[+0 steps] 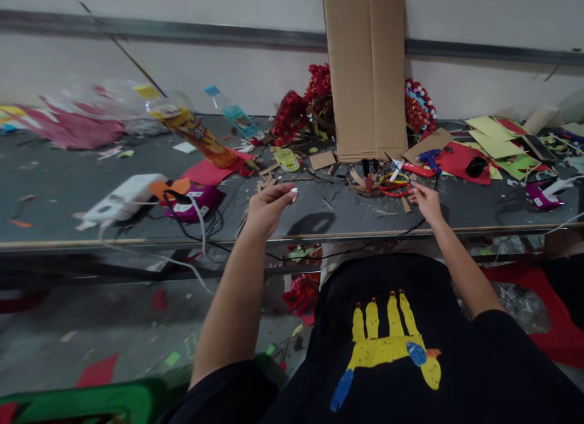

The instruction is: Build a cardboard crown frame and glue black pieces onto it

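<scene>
My left hand (269, 210) is closed in a pinch, thumb and forefinger on a small white piece (294, 191) with a dark spot, held above the table's front part. On the right, my right hand (427, 202) has its fingers closed on the end of a thin blue-and-white tool (398, 170); its exact kind is unclear. The tool points up and left, over red and yellow loops (393, 191) lying on the table. Beside them is a round clutter of brown and red scraps (365, 179).
A tall cardboard sheet (367, 71) leans on the wall. A blue glue gun (429, 159), yellow tape roll (287, 160), tilted drink bottle (196, 132), clear blue-labelled bottle (237, 115), white power strip (125, 198) and purple box (197, 201) with cables lie about. Paper scraps cover the right.
</scene>
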`<state>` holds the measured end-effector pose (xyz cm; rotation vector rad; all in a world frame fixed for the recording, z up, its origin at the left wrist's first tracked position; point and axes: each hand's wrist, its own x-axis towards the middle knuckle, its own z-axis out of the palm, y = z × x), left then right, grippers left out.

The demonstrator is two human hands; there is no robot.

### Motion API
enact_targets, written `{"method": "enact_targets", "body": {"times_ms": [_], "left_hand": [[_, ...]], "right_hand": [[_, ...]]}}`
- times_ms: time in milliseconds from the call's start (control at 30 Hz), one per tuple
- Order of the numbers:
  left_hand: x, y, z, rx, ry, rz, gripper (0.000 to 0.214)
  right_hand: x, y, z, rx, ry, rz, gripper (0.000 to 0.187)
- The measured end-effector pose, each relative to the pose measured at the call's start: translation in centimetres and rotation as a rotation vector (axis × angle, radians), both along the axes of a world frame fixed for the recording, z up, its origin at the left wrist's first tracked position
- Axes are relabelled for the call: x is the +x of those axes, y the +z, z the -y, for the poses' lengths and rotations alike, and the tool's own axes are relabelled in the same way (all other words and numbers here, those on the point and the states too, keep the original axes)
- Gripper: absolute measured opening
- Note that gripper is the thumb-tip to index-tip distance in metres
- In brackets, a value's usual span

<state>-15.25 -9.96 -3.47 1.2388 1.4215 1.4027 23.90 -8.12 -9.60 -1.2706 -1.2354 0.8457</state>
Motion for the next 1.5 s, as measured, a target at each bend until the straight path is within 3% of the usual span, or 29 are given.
{"method": "enact_targets", "body": {"times_ms": [100, 267, 433, 533, 800, 1133, 1300, 1500], "left_hand": [[2.6, 2.7, 2.9, 0.111, -0.083, 0.260, 0.031], [8.0, 6.5, 7.9, 0.197, -0.338, 0.469, 0.032], [12.5, 7.3, 11.1, 0.261, -0.616, 0.495, 0.023], [14.0, 7.1, 12.3, 0.320, -0.694, 0.473, 0.016], [15.2, 7.1, 14.0, 0.324, -0.799, 0.498, 0.013], [14.7, 8.0, 16.0, 0.297, -0.954, 0.520, 0.013], [14.8, 8.2, 16.8, 0.196, -1.056, 0.582, 0.014], [15.4, 8.1, 17.0, 0.040, -1.029, 0.641, 0.016]], "right_hand": [[0.1, 0.0, -0.1, -0.003, 0.004, -0.004, 0.046], [0.2, -0.4, -0.3, 0.001, -0.009, -0.015, 0.047], [0.3, -0.5, -0.4, 0.010, -0.015, -0.014, 0.051], [0.4, -0.4, -0.4, 0.014, -0.011, -0.001, 0.054], [0.2, 0.0, 0.0, 0.032, -0.007, 0.000, 0.054], [0.0, 0.2, 0.0, -0.015, -0.024, -0.008, 0.051], [0.0, 0.2, 0.1, -0.002, -0.018, 0.013, 0.051], [0.0, 0.2, 0.1, -0.001, -0.022, 0.015, 0.049]]}}
